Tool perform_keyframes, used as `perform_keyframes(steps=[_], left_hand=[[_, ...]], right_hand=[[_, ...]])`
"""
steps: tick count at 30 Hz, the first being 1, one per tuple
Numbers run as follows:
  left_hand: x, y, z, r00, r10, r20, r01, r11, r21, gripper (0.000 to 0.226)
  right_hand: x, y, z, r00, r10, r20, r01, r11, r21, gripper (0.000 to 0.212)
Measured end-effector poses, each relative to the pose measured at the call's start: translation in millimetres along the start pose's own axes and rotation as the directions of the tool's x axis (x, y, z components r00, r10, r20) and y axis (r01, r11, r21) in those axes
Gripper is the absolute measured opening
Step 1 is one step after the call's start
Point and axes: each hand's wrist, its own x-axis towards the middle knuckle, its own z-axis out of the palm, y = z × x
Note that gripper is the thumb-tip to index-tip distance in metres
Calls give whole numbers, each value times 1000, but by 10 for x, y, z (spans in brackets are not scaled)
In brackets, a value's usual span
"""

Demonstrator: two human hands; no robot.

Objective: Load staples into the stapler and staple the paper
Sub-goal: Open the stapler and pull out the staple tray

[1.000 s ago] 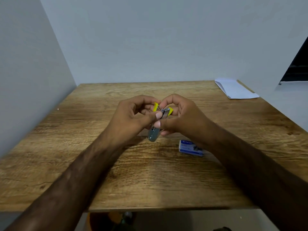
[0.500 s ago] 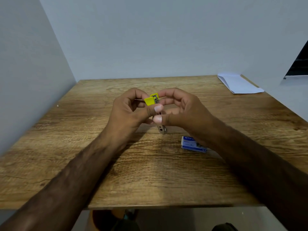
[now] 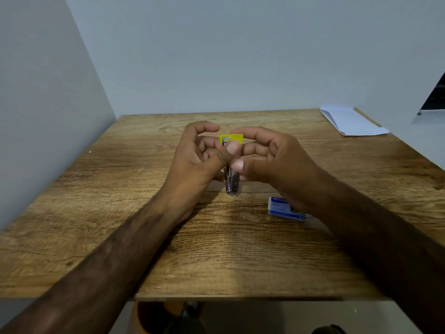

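A small stapler point(image 3: 231, 182) with a silver metal body and a yellow plastic end is held above the middle of the wooden table point(image 3: 216, 249), yellow end pointing away from me. My left hand point(image 3: 199, 160) and my right hand point(image 3: 272, 160) both grip it, thumbs pressed on its top and fingers curled around the sides. Much of the stapler is hidden by my fingers. A blue and white staple box point(image 3: 281, 209) lies on the table just below my right wrist. Folded white paper point(image 3: 349, 121) lies at the far right corner.
Grey walls close the table in on the left and at the back. The right edge borders a pale ledge with a dark opening point(image 3: 435, 97). Under the table's front edge an orange object point(image 3: 149, 317) shows on the floor.
The stapler has turned in my hands: its yellow end now faces away and sits flatter, the metal end points toward me. Both hands have stayed on it at the table's middle.
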Motion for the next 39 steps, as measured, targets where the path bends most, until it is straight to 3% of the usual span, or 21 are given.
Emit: perform_keyframes(steps=[3,8,12,15,22,28,32,36,39], left_hand=[[3,14,-44,992,-102,77,110,988,-107,42],[-59,-42,-16,968,-109,226,112,994,-1,42],[-59,-28,-23,982,-81,169,65,993,96,39],[-62,-27,-25,990,-68,122,50,989,141,36],[-47,-39,-17,992,93,82,-115,931,346,27],[-43,-28,-23,994,99,54,-110,961,254,27],[-14,-8,-71,995,40,-86,-33,995,90,18],[-11,14,-74,997,-29,-66,30,1000,8,16],[-14,51,-72,997,-49,-58,47,998,-29,20]], right_hand=[[-5,-11,-46,999,30,13,-31,990,141,51],[-34,13,-39,999,32,20,-35,985,172,42],[-30,25,-49,1000,23,-9,-22,990,138,39],[-38,33,-56,999,-23,-44,24,1000,16,37],[-41,39,-51,993,-81,-86,71,991,-111,27],[-14,65,22,983,-106,-152,99,994,-52,24],[3,37,-52,976,-59,-209,76,995,71,21],[34,30,-140,988,-17,-152,36,992,119,24],[47,32,-184,996,4,-94,2,998,57,26]])
